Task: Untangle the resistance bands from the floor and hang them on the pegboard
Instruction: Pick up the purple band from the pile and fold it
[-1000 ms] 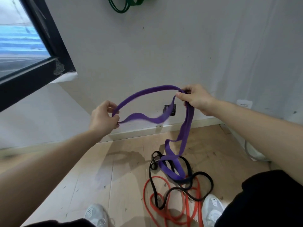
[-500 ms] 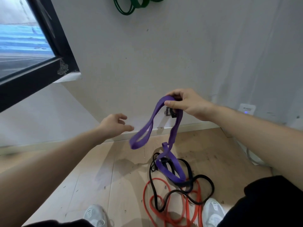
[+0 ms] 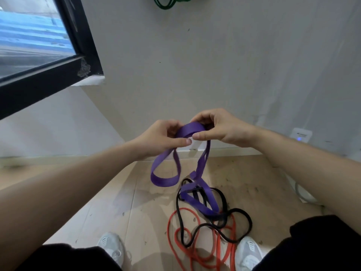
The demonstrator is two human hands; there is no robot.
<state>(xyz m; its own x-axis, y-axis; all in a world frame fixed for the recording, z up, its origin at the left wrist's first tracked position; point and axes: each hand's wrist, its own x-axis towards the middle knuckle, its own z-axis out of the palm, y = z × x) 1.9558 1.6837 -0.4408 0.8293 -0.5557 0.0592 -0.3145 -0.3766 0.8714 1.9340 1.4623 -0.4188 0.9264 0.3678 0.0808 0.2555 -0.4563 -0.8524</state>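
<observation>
1. Firstly, far up and left of the purple band (image 3: 190, 130), a black-framed window (image 3: 39, 55) set in the wall.
2. Just left of the band's top arch, the left hand (image 3: 162, 138): fingers curled round the strap and gripping it, thumb stretched rightward beneath, tip almost meeting the other thumb.
3. Below that hand, a free loop of the same band, hanging in the air clear of the wooden floor (image 3: 97, 212).
4. High above the band, at the top edge of view, green bands (image 3: 166, 4) on the wall, cut off by the frame.
5. Just right of the arch, the right hand (image 3: 220, 128): fingers curled over the strap from above, thumb pointing left beneath, closed on it.
6. From under that hand, two purple strands down to the floor, the lower end lying threaded among a black band (image 3: 242, 212) and a red band (image 3: 175, 243); hard to tell which crosses over which.
7. Nearer than the tangle, on either side of the band's floor end, two pale shoes (image 3: 112, 246).
8. Well right of the band, low on the wall, a white box (image 3: 300, 134) with a small blue light.
</observation>
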